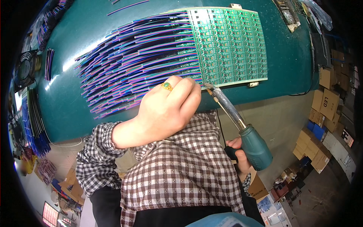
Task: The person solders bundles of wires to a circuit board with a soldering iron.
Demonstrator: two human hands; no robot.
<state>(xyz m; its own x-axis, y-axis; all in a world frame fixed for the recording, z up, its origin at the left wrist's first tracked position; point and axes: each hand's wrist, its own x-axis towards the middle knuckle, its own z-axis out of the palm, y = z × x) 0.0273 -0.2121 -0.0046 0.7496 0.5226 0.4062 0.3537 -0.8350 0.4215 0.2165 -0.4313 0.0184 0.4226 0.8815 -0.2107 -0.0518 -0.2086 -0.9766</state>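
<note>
My right hand (243, 162) is wrapped round the teal handle of a soldering iron (256, 148). The iron's tip meets the near edge of a green circuit board panel (234, 45), just right of my left fingertips. My left hand (166, 104), with a green-stoned ring, is closed, its fingers curled down over the panel's near edge. Whatever it pinches is hidden beneath the fingers. Many multicoloured ribbon wires (132, 60) fan out leftward from a column of the panel, and the nearest ones run beside my left hand.
The panel lies on a green table (287, 68). Loose wires (128, 6) lie at the far side, with wire bundles (34, 125) and a black fan (26, 70) at the left. A metal holder (287, 17) sits far right; cardboard boxes (325, 104) stand beyond the table.
</note>
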